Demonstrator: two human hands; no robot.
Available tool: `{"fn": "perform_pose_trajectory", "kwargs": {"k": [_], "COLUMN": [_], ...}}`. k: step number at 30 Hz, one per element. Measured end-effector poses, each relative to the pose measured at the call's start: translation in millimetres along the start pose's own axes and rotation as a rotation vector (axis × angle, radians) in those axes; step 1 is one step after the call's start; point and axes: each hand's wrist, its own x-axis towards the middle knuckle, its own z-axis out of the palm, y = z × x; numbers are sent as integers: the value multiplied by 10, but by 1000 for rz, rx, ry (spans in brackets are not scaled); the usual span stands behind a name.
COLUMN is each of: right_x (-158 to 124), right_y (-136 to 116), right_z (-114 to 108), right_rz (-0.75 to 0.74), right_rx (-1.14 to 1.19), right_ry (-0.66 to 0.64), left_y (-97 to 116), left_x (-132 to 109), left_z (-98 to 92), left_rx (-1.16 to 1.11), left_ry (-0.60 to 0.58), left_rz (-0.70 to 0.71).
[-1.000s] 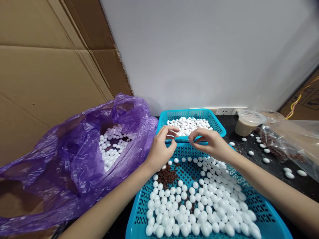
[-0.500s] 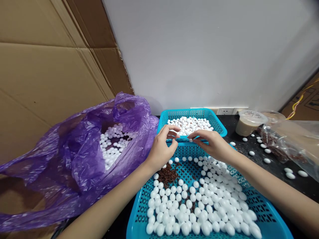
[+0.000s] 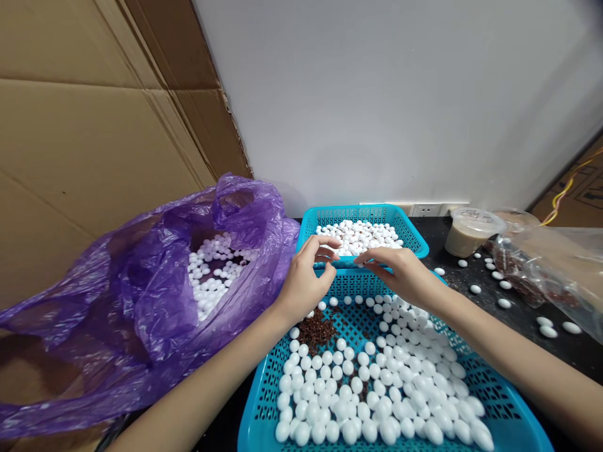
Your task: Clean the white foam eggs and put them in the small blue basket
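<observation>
My right hand is closed in a pinch over the far rim of the near blue basket, with a small white ball showing a little at its fingertips. Facing it, my left hand has its thumb and fingers apart and curved, with nothing visible between them. Many smooth white balls lie in this basket, thickest at the right and front. A heap of dark brown crumbly bits sits at its back left, below my left hand. Behind both hands stands a smaller blue basket holding more white balls.
At left, a purple plastic bag gapes open over more white balls. On the black table at right are loose balls, a lidded cup and a clear bag of brown bits. Cardboard and a grey wall close the back.
Almost nothing differs. The white ball at my right fingertips shows less than before; both hands keep nearly the same place.
</observation>
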Motion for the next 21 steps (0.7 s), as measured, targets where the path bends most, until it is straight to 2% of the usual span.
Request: {"fn": "perform_pose_trajectory", "kwargs": {"k": [5,12,16,21], "right_x": [-2,7,9,35], "right_y": [-20,-78,-73,8], "right_z": [-6,-28,-26,-8], "right_rz": [-25,17,72,218], "right_rx": [5,76,264,533], "right_ry": [-4,-12,2,79], "left_y": [6,-7,-11,-8], "left_x": [1,1,-2,-4], "left_z": [-3,0,2,4], "left_rx": [5,8,9,3], "left_ry": [-2,3,9,8], "left_rz": [-5,17,17,5]}}
